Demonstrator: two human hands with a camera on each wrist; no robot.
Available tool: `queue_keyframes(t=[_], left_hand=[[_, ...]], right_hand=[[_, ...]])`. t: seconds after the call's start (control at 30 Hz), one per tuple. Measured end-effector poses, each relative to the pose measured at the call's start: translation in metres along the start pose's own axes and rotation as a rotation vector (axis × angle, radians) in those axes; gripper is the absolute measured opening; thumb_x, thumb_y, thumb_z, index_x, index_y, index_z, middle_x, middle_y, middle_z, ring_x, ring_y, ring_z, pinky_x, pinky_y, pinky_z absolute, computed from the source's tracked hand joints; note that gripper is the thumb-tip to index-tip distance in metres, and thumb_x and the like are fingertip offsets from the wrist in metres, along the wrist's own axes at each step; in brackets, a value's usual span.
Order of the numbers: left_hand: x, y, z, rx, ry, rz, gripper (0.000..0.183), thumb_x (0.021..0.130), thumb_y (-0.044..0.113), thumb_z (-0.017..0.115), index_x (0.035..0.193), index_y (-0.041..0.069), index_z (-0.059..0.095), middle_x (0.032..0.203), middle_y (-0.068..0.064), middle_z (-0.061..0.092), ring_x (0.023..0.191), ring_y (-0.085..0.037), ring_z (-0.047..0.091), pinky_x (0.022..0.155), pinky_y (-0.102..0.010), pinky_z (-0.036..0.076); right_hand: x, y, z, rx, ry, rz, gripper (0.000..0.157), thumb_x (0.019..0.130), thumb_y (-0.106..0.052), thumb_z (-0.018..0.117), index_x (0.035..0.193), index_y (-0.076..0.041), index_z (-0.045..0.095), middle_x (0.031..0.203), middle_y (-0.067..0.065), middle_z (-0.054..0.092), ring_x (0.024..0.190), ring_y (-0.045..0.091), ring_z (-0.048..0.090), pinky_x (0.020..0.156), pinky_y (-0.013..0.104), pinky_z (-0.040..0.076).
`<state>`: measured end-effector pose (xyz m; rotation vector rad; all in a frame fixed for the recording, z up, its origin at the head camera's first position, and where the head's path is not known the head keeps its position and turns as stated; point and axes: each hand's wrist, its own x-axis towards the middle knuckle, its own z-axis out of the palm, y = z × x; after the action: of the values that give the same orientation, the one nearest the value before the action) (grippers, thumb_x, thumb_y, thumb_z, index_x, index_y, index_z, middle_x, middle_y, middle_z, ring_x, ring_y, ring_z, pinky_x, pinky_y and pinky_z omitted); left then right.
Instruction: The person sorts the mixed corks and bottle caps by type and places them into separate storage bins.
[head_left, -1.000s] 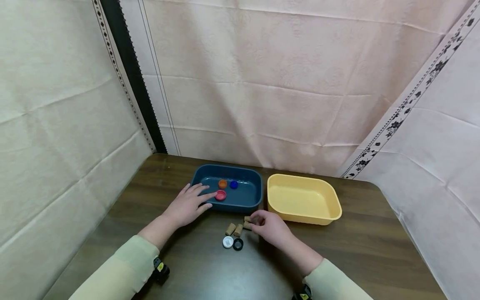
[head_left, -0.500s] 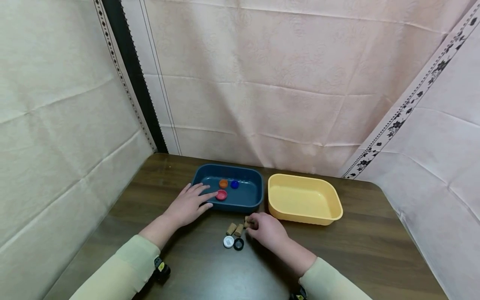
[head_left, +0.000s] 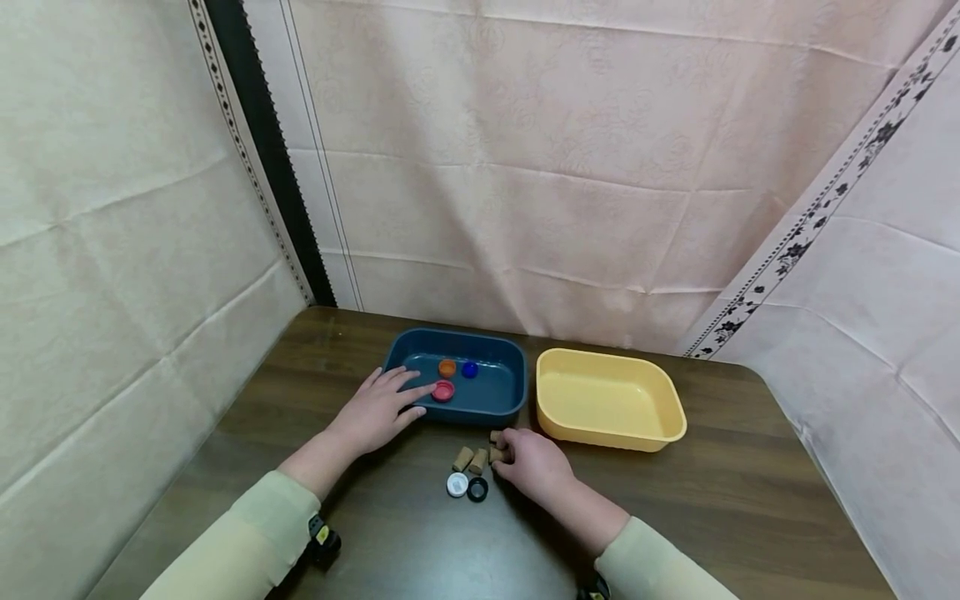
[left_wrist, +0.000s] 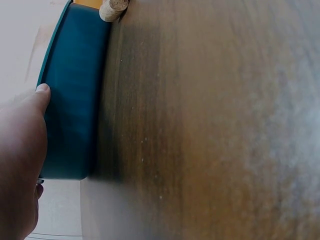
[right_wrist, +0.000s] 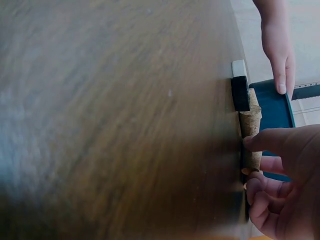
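Observation:
My left hand (head_left: 367, 417) lies over the left end of the dark blue tray (head_left: 495, 418), fingers spread straight. Its thumb touches the tray's rim in the left wrist view, and the index fingertip reaches the red bottle cap (head_left: 443, 391). Just in front of the tray, my right hand (head_left: 536, 467) pinches a cork (right_wrist: 254, 160) low over the table, partly covered by thumb and fingers. Another cork (head_left: 494, 436) shows behind that hand. Two more corks (head_left: 478, 462) lie to its left, with a white cap (head_left: 457, 484) and a black cap (head_left: 477, 489) in front of them.
Inside the blue tray are an orange cap (head_left: 447, 367) and a dark blue cap (head_left: 469, 369). A yellow tub (head_left: 609, 441) stands right of it, behind my right hand. Pale cloth (head_left: 495, 208) hangs along the far edge of the brown wooden table (head_left: 750, 483).
My right hand has shifted slightly toward the front, and its thumb and fingers have come together on the cork. The left hand stays on the blue tray.

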<state>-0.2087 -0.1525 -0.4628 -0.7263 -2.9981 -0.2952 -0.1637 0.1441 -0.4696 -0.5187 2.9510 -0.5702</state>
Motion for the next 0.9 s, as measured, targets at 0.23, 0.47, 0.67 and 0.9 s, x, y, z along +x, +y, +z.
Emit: queue_keyframes(t=[0.23, 0.47, 0.67, 0.9], left_hand=[[0.0003, -0.0004, 0.0003, -0.006, -0.002, 0.000, 0.053, 0.100, 0.057, 0.045, 0.150, 0.038, 0.044, 0.156, -0.006, 0.040, 0.147, -0.032, 0.026, 0.118, -0.059, 0.013], [0.0003, -0.0002, 0.0007, -0.009, -0.002, 0.001, 0.053, 0.100, 0.057, 0.046, 0.149, 0.037, 0.045, 0.156, -0.007, 0.040, 0.147, -0.033, 0.026, 0.118, -0.059, 0.013], [0.0012, -0.0015, 0.0018, -0.001, 0.009, 0.003, 0.053, 0.100, 0.058, 0.045, 0.149, 0.039, 0.044, 0.155, -0.006, 0.041, 0.147, -0.032, 0.028, 0.118, -0.060, 0.015], [0.0014, -0.0025, 0.0028, -0.004, 0.014, 0.005, 0.052, 0.100, 0.057, 0.046, 0.149, 0.039, 0.044, 0.155, -0.006, 0.041, 0.146, -0.032, 0.028, 0.118, -0.059, 0.014]], right_hand=[[-0.0004, 0.0015, 0.0004, -0.017, -0.005, -0.010, 0.019, 0.085, -0.032, 0.079, 0.096, -0.020, 0.070, 0.080, -0.006, 0.056, 0.067, 0.012, 0.051, 0.060, 0.030, 0.047], [-0.0023, 0.0025, -0.0002, -0.050, -0.006, -0.043, 0.021, 0.085, -0.033, 0.078, 0.102, -0.021, 0.072, 0.087, -0.005, 0.061, 0.070, 0.010, 0.053, 0.064, 0.031, 0.050], [-0.0044, 0.0006, -0.0008, -0.060, -0.013, -0.065, 0.025, 0.085, -0.033, 0.078, 0.105, -0.020, 0.072, 0.089, -0.005, 0.063, 0.071, 0.010, 0.054, 0.067, 0.031, 0.052], [-0.0053, 0.0002, -0.0008, -0.072, -0.011, -0.093, 0.025, 0.086, -0.034, 0.078, 0.105, -0.019, 0.072, 0.089, -0.005, 0.063, 0.071, 0.009, 0.054, 0.066, 0.030, 0.052]])
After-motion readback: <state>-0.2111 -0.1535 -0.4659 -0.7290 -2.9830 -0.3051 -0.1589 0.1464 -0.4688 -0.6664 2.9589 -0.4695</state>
